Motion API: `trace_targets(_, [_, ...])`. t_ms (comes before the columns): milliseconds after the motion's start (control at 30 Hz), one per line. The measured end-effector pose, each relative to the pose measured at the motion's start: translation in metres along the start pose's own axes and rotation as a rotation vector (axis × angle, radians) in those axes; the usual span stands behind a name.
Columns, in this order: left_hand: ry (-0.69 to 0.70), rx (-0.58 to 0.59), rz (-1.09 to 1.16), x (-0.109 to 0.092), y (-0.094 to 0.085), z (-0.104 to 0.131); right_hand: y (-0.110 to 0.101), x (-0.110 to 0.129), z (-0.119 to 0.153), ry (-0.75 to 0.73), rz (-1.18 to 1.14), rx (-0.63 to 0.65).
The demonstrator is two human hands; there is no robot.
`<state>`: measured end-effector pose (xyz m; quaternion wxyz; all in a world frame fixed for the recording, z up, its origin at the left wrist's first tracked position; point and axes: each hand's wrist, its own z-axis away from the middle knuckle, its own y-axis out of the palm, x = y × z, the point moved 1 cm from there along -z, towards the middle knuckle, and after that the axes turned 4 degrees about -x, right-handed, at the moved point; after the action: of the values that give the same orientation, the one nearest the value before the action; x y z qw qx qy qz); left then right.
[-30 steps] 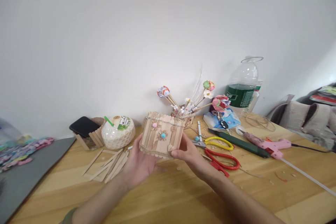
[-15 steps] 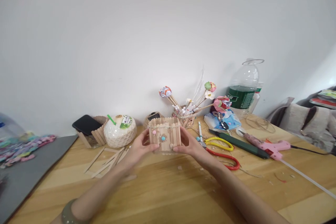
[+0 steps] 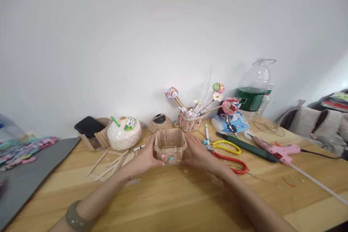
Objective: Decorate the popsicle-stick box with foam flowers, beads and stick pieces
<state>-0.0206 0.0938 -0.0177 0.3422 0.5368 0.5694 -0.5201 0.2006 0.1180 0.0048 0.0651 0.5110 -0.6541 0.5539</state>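
Observation:
A small box of craft sticks stands upright on the wooden table, its top facing me and its inside visible. Pink and blue beads decorate its front. My left hand is closed around the box's left side, thumb near the front lower corner. On the opposite side, my right hand holds the right wall, fingers along the side and thumb near the front. The far fingers of both hands are partly hidden.
Twine, a coconut and a pot of paper flowers stand behind. Loose craft sticks lie left. On the right are red-handled pliers, yellow-handled pliers, a green tool and a pink glue gun.
Both hands have lowered the box to the table. Its front faced me before; now it sits upright with its opening showing, and the twine behind it is more visible.

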Motion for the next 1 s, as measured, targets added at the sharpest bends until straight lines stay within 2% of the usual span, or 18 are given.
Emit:
trace_targets(133, [-0.046,0.036,-0.187,-0.018,-0.013,0.001,-0.010,-0.004,0.000,0.008,0.116,-0.017])
trace_targets(333, [0.085,0.078,-0.408,-0.048,-0.031,0.002,-0.022,0.002,0.000,0.152,0.263,-0.122])
trace_targets(467, [0.265,0.147,-0.479,-0.057,-0.029,0.004,-0.024,0.010,0.002,0.211,0.358,-0.242])
trace_targets(600, [0.365,0.226,-0.550,-0.055,-0.021,0.003,-0.022,0.010,0.003,0.174,0.357,-0.284])
trace_targets(733, [0.326,0.209,-0.408,-0.054,-0.019,0.001,-0.021,0.006,0.001,0.095,0.268,-0.310])
trace_targets(833, [0.237,0.231,-0.281,-0.057,-0.022,-0.001,-0.021,0.006,0.002,0.112,0.204,-0.334])
trace_targets(1000, [0.169,0.213,-0.219,-0.059,-0.030,-0.001,-0.022,0.008,0.006,0.164,0.161,-0.391])
